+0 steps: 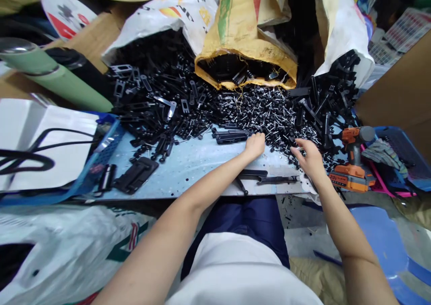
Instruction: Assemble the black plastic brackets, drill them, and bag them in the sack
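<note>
My left hand is closed at the right end of a long black plastic part, which lies on the light blue tabletop. Its curled fingers hide that end. My right hand is at the near right edge of a heap of small black-headed screws. Its thumb and forefinger come together in a pinch; a small pale bit shows between them, too small to name. Below my hands, near the table edge, lie a black bar and a thin dark rod-like part.
Black plastic parts spill from a white sack at the left. A yellow sack opens over the screws. An orange cordless drill stands at the right, beside a blue basket. A black moulded block lies front left.
</note>
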`<state>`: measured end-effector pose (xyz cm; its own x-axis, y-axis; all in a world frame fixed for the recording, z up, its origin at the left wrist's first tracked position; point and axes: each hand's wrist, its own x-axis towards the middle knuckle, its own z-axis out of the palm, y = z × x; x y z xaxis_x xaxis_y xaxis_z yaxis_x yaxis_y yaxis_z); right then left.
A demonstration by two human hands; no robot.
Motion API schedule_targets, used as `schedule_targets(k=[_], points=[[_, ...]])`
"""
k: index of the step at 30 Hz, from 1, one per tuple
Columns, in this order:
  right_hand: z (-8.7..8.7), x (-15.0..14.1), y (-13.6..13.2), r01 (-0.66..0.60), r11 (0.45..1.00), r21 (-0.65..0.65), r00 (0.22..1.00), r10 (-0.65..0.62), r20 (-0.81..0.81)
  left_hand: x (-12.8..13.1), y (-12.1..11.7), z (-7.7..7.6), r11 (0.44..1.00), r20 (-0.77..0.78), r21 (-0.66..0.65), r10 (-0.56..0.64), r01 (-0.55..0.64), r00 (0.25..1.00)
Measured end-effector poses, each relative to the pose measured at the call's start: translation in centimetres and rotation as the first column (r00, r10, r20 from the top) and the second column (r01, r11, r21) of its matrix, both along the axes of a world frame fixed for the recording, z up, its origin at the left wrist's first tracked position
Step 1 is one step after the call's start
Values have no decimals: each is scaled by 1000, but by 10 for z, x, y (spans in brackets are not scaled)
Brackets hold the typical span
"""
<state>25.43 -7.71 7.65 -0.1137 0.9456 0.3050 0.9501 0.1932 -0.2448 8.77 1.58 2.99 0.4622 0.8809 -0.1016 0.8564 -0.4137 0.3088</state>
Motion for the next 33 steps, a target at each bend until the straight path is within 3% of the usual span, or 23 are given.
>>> schedule_targets(k=[3, 7, 13, 15, 19, 22, 27, 33], points=[[14, -11, 32, 134, 986, -104, 986, -122, 113, 8, 9, -5, 1000, 0, 9, -23, 23, 1000], [4, -35, 65, 161, 948, -275, 961, -88, 262, 0, 3, -4, 998, 9, 44, -38, 38, 999], [-16, -40, 91, 263, 929, -260, 944, -192, 269, -57, -11, 16, 994, 10, 102, 22, -23, 1000], [-24, -32, 96, 231, 952, -203, 964, -195, 183, -84, -18, 19, 992, 54, 114, 41, -47, 998], [-35, -24, 69, -19, 1000, 22, 989, 22, -143, -135, -42, 13, 989, 200, 88, 95, -115, 975], [-38, -31, 30, -125, 992, 17, 940, 124, -316, -157, -59, 6, 990, 197, 17, 135, -141, 971], [-39, -44, -10, -145, 982, -118, 899, 81, -430, -157, -76, 14, 992, 37, -113, 55, -50, 998], [-38, -42, -17, -219, 965, -147, 923, 156, -351, -139, -79, 36, 992, -190, -88, -102, 87, 976]])
